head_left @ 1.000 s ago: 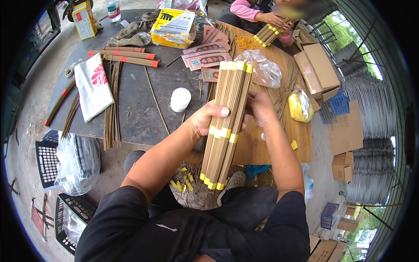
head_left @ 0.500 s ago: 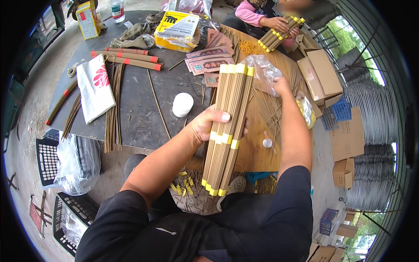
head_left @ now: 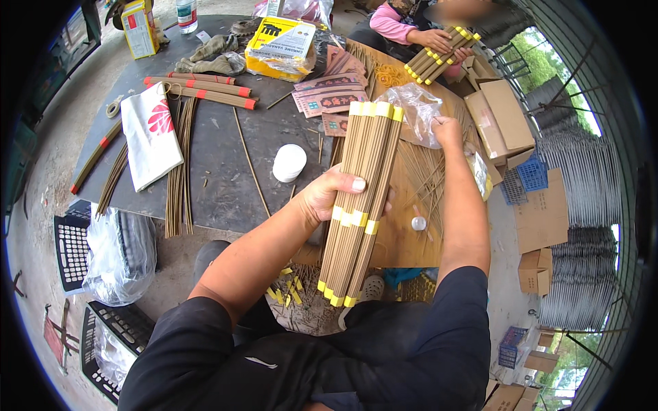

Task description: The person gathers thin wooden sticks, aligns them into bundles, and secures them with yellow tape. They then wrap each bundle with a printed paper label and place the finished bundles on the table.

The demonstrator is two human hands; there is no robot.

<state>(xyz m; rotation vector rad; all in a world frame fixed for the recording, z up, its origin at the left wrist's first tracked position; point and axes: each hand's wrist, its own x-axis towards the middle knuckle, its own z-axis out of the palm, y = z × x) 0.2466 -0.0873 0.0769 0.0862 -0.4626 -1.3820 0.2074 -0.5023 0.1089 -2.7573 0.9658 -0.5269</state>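
My left hand is wrapped round several bundles of thin brown incense sticks, its thumb across the front. Yellow bands circle the bundles at the top, middle and bottom. They stand tilted over the near edge of the table, their upper ends leaning away to the right. To the right of those ends, my right hand is closed on the edge of a clear plastic bag, which looks limp and lies against the tabletop.
Loose sticks and a small white cup lie on the wooden tabletop. A white round tub, printed paper packets, red-banded bundles and a yellow box occupy the dark tabletop. Across the table, another person's hands hold similar bundles.
The incense bundles in my left hand have shifted slightly to the right. My right hand has moved a little rightward, still gripping the plastic bag.
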